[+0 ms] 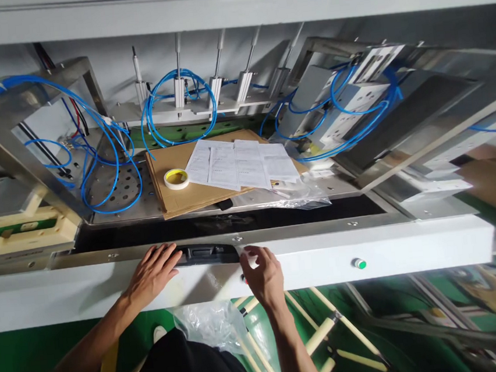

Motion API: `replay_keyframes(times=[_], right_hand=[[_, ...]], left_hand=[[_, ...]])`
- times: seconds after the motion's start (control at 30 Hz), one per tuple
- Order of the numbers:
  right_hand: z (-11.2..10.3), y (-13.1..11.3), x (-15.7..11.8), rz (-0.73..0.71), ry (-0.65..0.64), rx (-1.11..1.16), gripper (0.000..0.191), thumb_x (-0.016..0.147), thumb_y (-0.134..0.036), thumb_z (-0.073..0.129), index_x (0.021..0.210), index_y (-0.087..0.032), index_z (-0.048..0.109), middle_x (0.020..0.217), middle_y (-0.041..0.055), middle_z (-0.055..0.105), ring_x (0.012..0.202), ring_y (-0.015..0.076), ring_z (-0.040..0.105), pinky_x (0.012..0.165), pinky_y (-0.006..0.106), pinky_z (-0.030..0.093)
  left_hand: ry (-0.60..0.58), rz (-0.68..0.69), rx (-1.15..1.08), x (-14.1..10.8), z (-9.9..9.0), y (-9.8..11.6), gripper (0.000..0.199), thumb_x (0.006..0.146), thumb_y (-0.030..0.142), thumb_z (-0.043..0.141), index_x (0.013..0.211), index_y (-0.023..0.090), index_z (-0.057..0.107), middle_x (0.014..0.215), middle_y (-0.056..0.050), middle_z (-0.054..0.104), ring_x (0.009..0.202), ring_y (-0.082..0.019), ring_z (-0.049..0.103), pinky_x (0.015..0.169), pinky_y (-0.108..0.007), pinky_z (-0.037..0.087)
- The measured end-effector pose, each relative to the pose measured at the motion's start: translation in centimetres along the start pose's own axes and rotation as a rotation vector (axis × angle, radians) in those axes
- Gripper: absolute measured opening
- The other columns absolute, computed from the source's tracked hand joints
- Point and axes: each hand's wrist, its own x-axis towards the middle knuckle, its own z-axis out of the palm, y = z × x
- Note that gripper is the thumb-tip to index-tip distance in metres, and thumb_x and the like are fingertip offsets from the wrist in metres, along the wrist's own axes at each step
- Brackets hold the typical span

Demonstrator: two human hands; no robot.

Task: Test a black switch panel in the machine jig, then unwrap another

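The left hand (153, 275) lies spread on the left end of the black plastic part (208, 254); the right hand (263, 272), fingers curled, is at its other end, its grip unclear. The part sits on the white front ledge (308, 259). Behind, 1 tape roll (176, 179) and printed papers (246, 165) rest on cardboard (168, 202), near blue tubes (116, 158).

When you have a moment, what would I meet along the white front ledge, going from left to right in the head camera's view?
The left hand, spread flat → the long black plastic part → the right hand, fingers curled → the green button.
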Motion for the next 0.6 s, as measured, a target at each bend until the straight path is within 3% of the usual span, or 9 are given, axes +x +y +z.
replay_keyframes(times=[0.07,0.17,0.27,0.33,0.47,0.6], right_hand=[[0.2,-0.4,-0.3,-0.025,0.153,-0.069,0.029,0.098,-0.040,0.056,0.104,-0.018,0.075,0.092,0.0121,0.073,0.082,0.0254,0.062,0.082,0.042,0.047],[0.2,-2.2,-1.3,-0.270,0.271,-0.164,0.023,0.101,-0.035,0.060,0.112,-0.020,0.074,0.096,0.0105,0.073,0.090,0.0252,0.064,0.083,0.040,0.047],[0.9,-4.7,-2.7,-0.573,0.078,-0.156,0.026,0.102,-0.033,0.064,0.125,-0.022,0.070,0.106,0.0100,0.075,0.100,0.0250,0.065,0.085,0.039,0.049],[1.9,-6.0,-3.6,-0.668,-0.052,-0.165,0.028,0.104,-0.028,0.061,0.131,-0.022,0.067,0.111,0.0101,0.074,0.103,0.0251,0.064,0.086,0.039,0.050],[3.6,-6.9,-4.1,-0.662,-0.105,-0.252,0.032,0.105,-0.012,0.052,0.132,-0.020,0.066,0.112,0.0108,0.073,0.100,0.0246,0.062,0.085,0.039,0.049],[3.4,-7.1,-2.9,-0.689,-0.143,-0.292,0.029,0.100,-0.009,0.055,0.123,-0.019,0.069,0.106,0.0099,0.072,0.095,0.0254,0.059,0.084,0.039,0.047]], left_hand=[[-0.024,0.018,-0.008,0.1,-0.3,-0.3,0.038,0.105,0.029,0.059,0.142,0.025,0.062,0.153,-0.011,0.062,0.134,-0.029,0.063,0.114,-0.046,0.048],[-0.083,0.041,-0.061,0.5,-1.2,-0.6,0.039,0.105,0.029,0.059,0.143,0.025,0.061,0.152,-0.011,0.062,0.130,-0.028,0.065,0.111,-0.044,0.050],[-0.149,0.042,-0.141,0.9,-2.6,-0.8,0.041,0.104,0.030,0.060,0.145,0.023,0.059,0.146,-0.012,0.066,0.125,-0.028,0.067,0.105,-0.043,0.054],[-0.185,0.040,-0.194,1.2,-3.4,-0.9,0.042,0.103,0.029,0.061,0.145,0.022,0.058,0.143,-0.012,0.068,0.123,-0.028,0.067,0.102,-0.042,0.055],[-0.239,0.037,-0.283,1.9,-4.5,-1.1,0.039,0.102,0.026,0.059,0.141,0.021,0.060,0.140,-0.012,0.069,0.121,-0.027,0.068,0.105,-0.044,0.055],[-0.262,0.020,-0.359,2.4,-5.1,-1.4,0.040,0.102,0.023,0.058,0.142,0.021,0.057,0.138,-0.011,0.070,0.125,-0.026,0.067,0.118,-0.051,0.047]])
